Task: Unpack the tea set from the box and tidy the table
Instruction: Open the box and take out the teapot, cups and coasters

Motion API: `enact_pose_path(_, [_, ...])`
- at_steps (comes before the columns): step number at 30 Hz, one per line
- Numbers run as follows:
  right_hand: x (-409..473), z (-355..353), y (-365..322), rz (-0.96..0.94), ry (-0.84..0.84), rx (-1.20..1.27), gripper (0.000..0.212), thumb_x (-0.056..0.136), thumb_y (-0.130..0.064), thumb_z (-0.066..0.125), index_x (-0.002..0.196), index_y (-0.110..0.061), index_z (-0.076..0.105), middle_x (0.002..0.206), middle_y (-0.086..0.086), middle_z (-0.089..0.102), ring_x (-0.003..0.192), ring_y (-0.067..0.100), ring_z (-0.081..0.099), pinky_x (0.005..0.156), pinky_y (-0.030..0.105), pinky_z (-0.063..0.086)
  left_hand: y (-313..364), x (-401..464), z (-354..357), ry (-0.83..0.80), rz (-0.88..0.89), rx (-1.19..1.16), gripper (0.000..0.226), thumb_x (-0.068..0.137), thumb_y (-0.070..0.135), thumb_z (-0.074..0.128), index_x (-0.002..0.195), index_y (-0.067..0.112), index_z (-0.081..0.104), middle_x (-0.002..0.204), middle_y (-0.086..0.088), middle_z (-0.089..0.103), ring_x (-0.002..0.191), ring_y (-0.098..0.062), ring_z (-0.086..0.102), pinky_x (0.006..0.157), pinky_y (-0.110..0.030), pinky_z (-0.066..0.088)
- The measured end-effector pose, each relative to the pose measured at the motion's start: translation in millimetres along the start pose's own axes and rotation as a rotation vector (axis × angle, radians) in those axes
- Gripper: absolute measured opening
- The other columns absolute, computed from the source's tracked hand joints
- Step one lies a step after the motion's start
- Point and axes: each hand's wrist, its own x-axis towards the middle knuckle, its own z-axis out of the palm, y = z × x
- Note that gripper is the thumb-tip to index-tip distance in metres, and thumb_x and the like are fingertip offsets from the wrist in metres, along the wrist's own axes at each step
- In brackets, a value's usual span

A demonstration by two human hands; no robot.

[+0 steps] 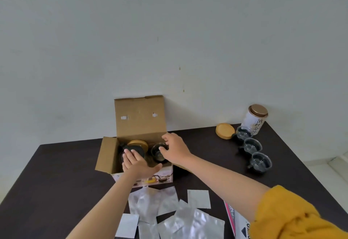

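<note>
Both hands are down in the open cardboard box (pixel 131 125), so the unpacking is partway through: three glass cups (pixel 252 145) already stand in a row at the right of the dark table (pixel 56 172), beside a bamboo lid (pixel 225 131) and a tea canister (pixel 255 119).

The left hand (pixel 134 160) lies with straight fingers flat on the black lid of what looks like a glass teapot (pixel 131 151) in the box's left half, a round bamboo piece (pixel 138 142) showing just behind it. The right hand (pixel 174 149) curls its fingers round the rim of a glass cup (pixel 158 152) in the right half.

I'd say the cup comes out next, and that calls for a straight lift clear of the cardboard wall (glass, so gently). Silver foil pouches (pixel 165 206) litter the near table edge, waiting to be tidied.
</note>
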Motion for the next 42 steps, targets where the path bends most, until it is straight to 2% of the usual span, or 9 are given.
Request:
enact_pose_path(4, [18.3,15.3,-22.1,-0.005,-0.106,-0.143,0.042,0.093,-0.026,0.058,0.132,-0.013,0.050,0.128,0.004,0.054,0.116,0.021,0.054,0.084,0.024,0.040,-18.0,4.6,-1.7,-0.040,0.068,0.029,0.121,0.074,0.081,0.040,0.145,0.006,-0.022,0.152,-0.017,-0.029,0.142,-0.034,-0.020,0.116,-0.049,-0.002])
enact_pose_path(9, [38.9,51.5,-26.3,0.105,-0.276,-0.300,0.032,0.085,-0.010,0.065,0.115,-0.007,0.055,0.117,0.013,0.056,0.102,0.029,0.058,0.081,0.033,0.050,-21.9,8.2,7.1,-0.020,0.117,0.027,0.122,0.073,0.083,0.038,0.142,0.007,-0.027,0.150,-0.016,-0.034,0.141,-0.032,-0.025,0.118,-0.048,-0.004])
enact_pose_path(14, [53.4,73.5,-18.7,0.153,-0.301,-0.490,0.054,0.084,-0.010,0.065,0.131,0.000,0.043,0.133,0.022,0.044,0.124,0.036,0.043,0.099,0.039,0.044,-25.0,11.2,9.6,-0.015,0.152,0.033,0.123,0.072,0.084,0.036,0.141,0.006,-0.030,0.148,-0.017,-0.037,0.139,-0.032,-0.029,0.117,-0.048,-0.007])
enact_pose_path(17, [62.9,80.5,-15.9,0.173,-0.297,-0.565,0.059,0.084,-0.008,0.065,0.135,0.003,0.038,0.136,0.025,0.041,0.128,0.038,0.038,0.102,0.040,0.042,-25.0,11.3,8.2,-0.029,0.158,0.040,0.122,0.073,0.084,0.036,0.141,0.006,-0.030,0.147,-0.017,-0.038,0.138,-0.032,-0.030,0.116,-0.048,-0.008])
enact_pose_path(24, [80.2,77.0,-21.6,0.183,-0.301,-0.679,0.069,0.078,-0.015,0.073,0.135,0.001,0.038,0.134,0.022,0.045,0.121,0.034,0.044,0.096,0.037,0.047,-22.8,12.4,7.1,-0.040,0.142,0.050,0.122,0.073,0.083,0.037,0.141,0.008,-0.031,0.147,-0.015,-0.039,0.138,-0.031,-0.032,0.115,-0.048,-0.010])
enact_pose_path(30, [87.0,65.1,-29.8,0.109,-0.353,-0.749,0.074,0.072,-0.029,0.077,0.130,-0.001,0.040,0.122,0.018,0.049,0.103,0.029,0.055,0.085,0.033,0.052,-20.9,12.7,4.8,-0.053,0.131,0.052,0.122,0.074,0.083,0.038,0.140,0.008,-0.031,0.147,-0.014,-0.039,0.138,-0.031,-0.032,0.115,-0.047,-0.010])
enact_pose_path(32, [88.3,56.6,-36.1,0.083,-0.406,-0.776,0.068,0.068,-0.035,0.078,0.122,-0.004,0.049,0.114,0.015,0.054,0.095,0.027,0.057,0.081,0.034,0.054,-21.0,12.6,5.5,-0.056,0.125,0.050,0.122,0.074,0.083,0.038,0.140,0.008,-0.032,0.147,-0.014,-0.040,0.138,-0.030,-0.032,0.115,-0.047,-0.010])
enact_pose_path(35, [86.6,39.4,-43.2,0.023,-0.439,-0.779,0.056,0.066,-0.044,0.078,0.107,-0.010,0.061,0.100,0.009,0.059,0.087,0.025,0.058,0.077,0.034,0.054,-20.3,11.8,5.1,-0.053,0.111,0.040,0.123,0.072,0.085,0.037,0.140,0.009,-0.032,0.147,-0.013,-0.040,0.138,-0.030,-0.033,0.116,-0.046,-0.009])
enact_pose_path(42, [60.5,-33.3,-33.5,0.015,-0.326,-0.415,0.062,0.064,-0.042,0.077,0.109,-0.011,0.049,0.116,0.010,0.046,0.092,0.024,0.052,0.063,0.028,0.046,-16.7,6.1,2.8,-0.040,0.063,0.044,0.124,0.070,0.087,0.036,0.143,0.010,-0.027,0.150,-0.012,-0.035,0.140,-0.030,-0.027,0.117,-0.046,-0.006])
